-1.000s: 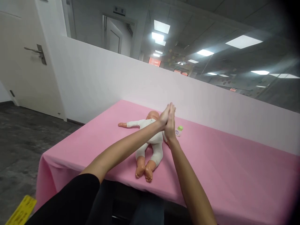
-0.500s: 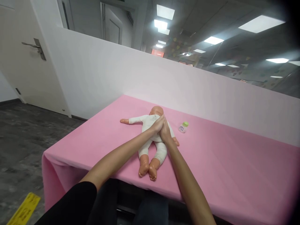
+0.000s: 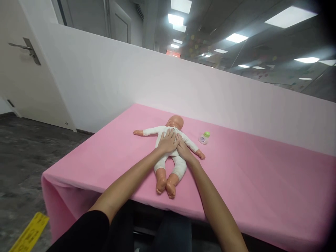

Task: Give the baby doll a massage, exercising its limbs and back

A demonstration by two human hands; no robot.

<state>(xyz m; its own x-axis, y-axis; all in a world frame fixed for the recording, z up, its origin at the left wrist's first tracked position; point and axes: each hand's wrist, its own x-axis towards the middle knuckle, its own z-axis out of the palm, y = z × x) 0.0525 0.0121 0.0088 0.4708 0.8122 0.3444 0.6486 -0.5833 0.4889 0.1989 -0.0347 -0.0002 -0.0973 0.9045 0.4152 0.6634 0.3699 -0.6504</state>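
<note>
A baby doll [image 3: 175, 168] in a white suit lies on its back on the pink table [image 3: 246, 175], arms spread, feet toward me. My left hand [image 3: 167, 142] rests flat on the doll's chest, fingers apart. My right hand [image 3: 183, 148] lies flat beside it on the doll's belly, touching the left hand. Neither hand grips anything. A small bottle with a green cap [image 3: 204, 138] lies on the cloth just right of the doll's arm.
A pale partition wall [image 3: 210, 91] runs along the table's far edge. A white door with a lever handle [image 3: 25, 47] stands at the far left. Dark floor lies left of the table, with a yellow strip [image 3: 30, 232] at the bottom left.
My hands were pressed palm to palm in the air above the doll. They came down, parted, and now lie flat on its torso.
</note>
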